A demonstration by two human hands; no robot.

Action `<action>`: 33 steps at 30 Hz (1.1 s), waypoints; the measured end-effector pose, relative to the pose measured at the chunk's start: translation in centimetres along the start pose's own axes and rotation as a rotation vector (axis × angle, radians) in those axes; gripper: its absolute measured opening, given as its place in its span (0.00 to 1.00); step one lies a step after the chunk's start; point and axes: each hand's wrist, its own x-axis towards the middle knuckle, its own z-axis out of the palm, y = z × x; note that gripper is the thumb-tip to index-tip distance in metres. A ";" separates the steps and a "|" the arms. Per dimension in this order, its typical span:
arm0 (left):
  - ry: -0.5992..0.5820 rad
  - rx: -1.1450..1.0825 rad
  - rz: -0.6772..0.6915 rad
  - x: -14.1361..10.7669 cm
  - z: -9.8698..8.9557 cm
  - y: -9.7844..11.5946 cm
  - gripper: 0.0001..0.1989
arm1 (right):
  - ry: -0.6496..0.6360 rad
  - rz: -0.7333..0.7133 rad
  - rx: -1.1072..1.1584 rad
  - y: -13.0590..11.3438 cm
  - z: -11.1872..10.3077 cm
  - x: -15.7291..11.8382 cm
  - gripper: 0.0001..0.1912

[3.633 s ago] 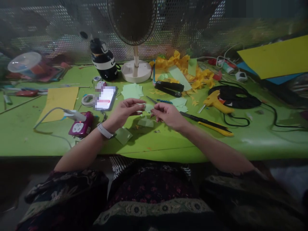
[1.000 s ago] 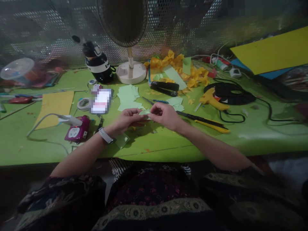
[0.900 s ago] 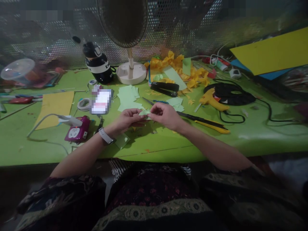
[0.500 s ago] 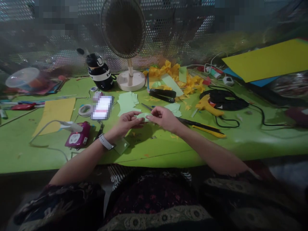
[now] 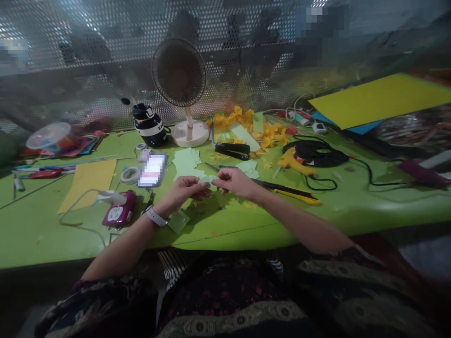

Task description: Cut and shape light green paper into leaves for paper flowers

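A small piece of pale green paper (image 5: pixel 207 179) is pinched between both hands above the table. My left hand (image 5: pixel 185 190), with a white watch on its wrist, grips the paper's left end. On the other end, my right hand (image 5: pixel 234 182) closes thumb and fingers. The paper looks bent, and the fingers hide part of it. Behind the hands lie more pale green paper pieces (image 5: pixel 186 162) and a black stapler (image 5: pixel 232 150). Beside my right forearm rests a yellow-and-black cutter (image 5: pixel 296 193). Another green paper square (image 5: pixel 179 221) lies by my left wrist.
A fan (image 5: pixel 190 134) and a dark bottle (image 5: pixel 150 126) stand at the back beside yellow paper flowers (image 5: pixel 271 134). Leftward are a phone (image 5: pixel 152 170), a tape roll (image 5: pixel 129 174) and a purple power adapter (image 5: pixel 120 211). A yellow glue gun (image 5: pixel 296 162) with a cord lies right.
The camera view has tilted up, so the table things sit lower in the picture. Both hands keep hold of the green paper, which now looks more bent.
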 end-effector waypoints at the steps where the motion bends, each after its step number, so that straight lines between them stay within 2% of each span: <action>1: 0.003 -0.005 0.002 0.0 0.0 0.0 0.17 | 0.000 0.008 0.003 -0.1 0.0 0.0 0.15; 5: 0.009 0.001 0.000 0.2 0.0 0.1 0.18 | 0.016 0.039 -0.005 -0.7 0.0 -0.1 0.11; 10: 0.032 0.006 0.004 0.4 0.0 0.7 0.20 | 0.042 0.089 -0.052 -1.5 -0.2 0.0 0.10; 14: -0.001 0.020 -0.021 0.4 0.1 1.0 0.18 | 0.027 0.077 -0.043 -1.7 -0.5 -0.3 0.10; 19: -0.074 0.048 -0.125 0.6 0.8 0.9 0.16 | 0.026 0.117 0.025 -0.2 -1.2 -1.1 0.13; 25: -0.175 0.115 -0.229 1.5 2.6 1.2 0.14 | 0.011 0.207 0.101 1.7 -2.6 -2.2 0.17; 28: -0.244 0.236 -0.270 2.5 2.7 1.8 0.11 | 0.035 0.238 0.098 2.2 -3.4 -2.7 0.16; 30: -0.294 0.340 -0.274 3.8 2.0 2.6 0.11 | 0.034 0.263 0.099 2.6 -3.8 -3.0 0.14; 33: -0.286 0.434 -0.157 7.2 0.1 4.3 0.12 | -0.013 0.280 0.093 3.3 -4.0 -3.2 0.11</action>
